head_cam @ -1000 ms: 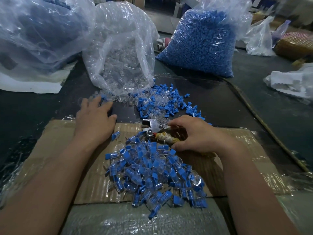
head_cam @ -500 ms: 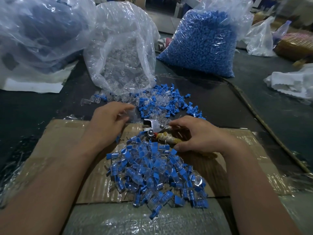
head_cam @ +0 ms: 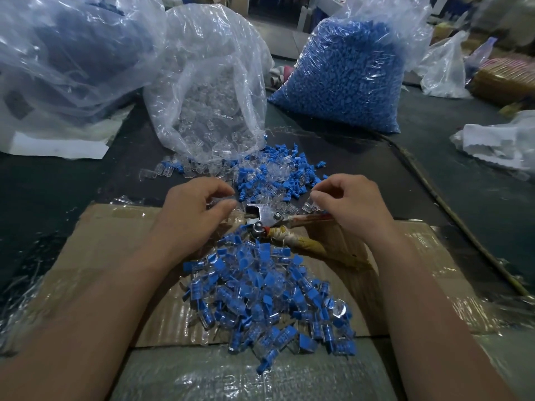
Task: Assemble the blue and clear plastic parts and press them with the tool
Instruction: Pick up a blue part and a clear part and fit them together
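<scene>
Right grip (head_cam: 351,206) pinches one clear part (head_cam: 310,206) — one tool (head_cam: 265,217) beside.

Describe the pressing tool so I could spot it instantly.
Start at the brown cardboard sheet. At its far edge, just beyond the heap of joined blue-and-clear pieces, lies the tool. It alone is shiny metal, with tape-wrapped handles.

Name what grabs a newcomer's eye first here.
The heap of assembled blue-and-clear parts on the cardboard, centre. Behind it, the bulging bag of blue parts at back right, the bag of clear parts beside it. The metal tool sits between the left hand and the right hand, which pinches a clear part.
</scene>
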Tool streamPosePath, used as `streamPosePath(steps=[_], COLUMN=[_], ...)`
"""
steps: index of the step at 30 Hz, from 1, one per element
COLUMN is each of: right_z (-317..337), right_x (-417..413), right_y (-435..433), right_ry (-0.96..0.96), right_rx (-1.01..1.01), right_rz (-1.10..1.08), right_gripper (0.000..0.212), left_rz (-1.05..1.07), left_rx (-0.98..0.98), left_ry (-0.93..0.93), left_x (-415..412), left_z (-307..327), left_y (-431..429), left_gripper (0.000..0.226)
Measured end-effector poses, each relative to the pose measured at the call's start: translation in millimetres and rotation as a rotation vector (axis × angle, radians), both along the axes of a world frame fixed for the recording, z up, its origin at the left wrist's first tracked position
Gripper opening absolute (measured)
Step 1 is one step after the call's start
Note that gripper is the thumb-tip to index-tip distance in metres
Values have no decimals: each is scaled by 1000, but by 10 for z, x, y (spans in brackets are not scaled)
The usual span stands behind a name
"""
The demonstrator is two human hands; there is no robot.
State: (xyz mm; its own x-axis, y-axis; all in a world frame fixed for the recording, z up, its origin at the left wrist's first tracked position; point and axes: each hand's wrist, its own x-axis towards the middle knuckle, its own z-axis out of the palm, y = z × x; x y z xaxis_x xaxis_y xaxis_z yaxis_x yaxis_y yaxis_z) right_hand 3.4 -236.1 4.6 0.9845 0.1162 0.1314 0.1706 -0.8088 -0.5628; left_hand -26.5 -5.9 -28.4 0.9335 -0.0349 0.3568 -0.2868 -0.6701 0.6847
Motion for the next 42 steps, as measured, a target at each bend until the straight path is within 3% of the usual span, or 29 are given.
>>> streamPosePath(steps=[3, 11, 14, 21, 37, 42], right_z=[-58, -217, -245, -258, -210, -70], right_x=[76, 232, 267, 265, 170, 28], right_y=[38, 125, 129, 154, 193, 231], right_ry=[-16, -14, -7, 41, 5, -96], right_rx=[-4, -161, -206, -282, 36, 371], right_rz=[-59, -84, -63, -48, 51, -1], right_gripper=[6, 33, 33, 32, 21, 29], left_rz=[23, 11, -19, -67, -57, -58], left_rx=[-69, -446, -532, -613, -677, -744], left_ry=[5, 41, 54, 173, 222, 266], left_x=[-23, -93, -115, -136, -168, -185], left_z=[22, 105, 133, 142, 195, 227], left_y=[-6, -47, -60, -96, -125, -152], left_gripper=[4, 31, 38, 32, 26, 17])
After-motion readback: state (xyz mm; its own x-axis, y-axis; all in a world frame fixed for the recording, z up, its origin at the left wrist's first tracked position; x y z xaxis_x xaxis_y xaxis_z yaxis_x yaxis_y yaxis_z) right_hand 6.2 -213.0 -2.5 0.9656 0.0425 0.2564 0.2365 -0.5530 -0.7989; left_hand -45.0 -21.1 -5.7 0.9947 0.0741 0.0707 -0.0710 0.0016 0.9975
